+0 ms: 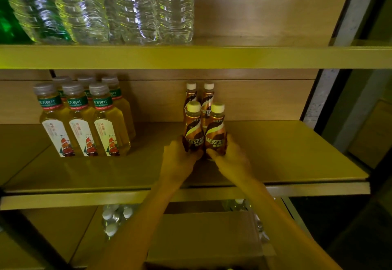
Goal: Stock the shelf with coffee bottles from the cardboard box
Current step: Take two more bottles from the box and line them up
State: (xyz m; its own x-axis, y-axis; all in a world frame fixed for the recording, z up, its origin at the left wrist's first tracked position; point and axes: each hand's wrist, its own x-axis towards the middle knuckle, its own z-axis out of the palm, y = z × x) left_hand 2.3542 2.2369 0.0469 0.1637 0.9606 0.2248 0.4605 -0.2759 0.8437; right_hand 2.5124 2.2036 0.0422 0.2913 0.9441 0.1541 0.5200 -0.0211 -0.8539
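Observation:
Two brown coffee bottles with cream caps stand upright side by side on the middle shelf (286, 153). My left hand (178, 159) grips the base of the left coffee bottle (193, 127). My right hand (230, 157) grips the base of the right coffee bottle (216, 129). Directly behind them two more coffee bottles (209, 97) stand against the back panel. The cardboard box (207, 238) sits below the shelf, between my forearms; its inside is hidden.
Several yellow tea bottles (84, 121) stand in rows at the left of the same shelf. Large clear water bottles (127, 4) fill the upper shelf's left half. White-capped bottles (114, 218) lie on the lower shelf beside the box. A dark post bounds the shelf's right side.

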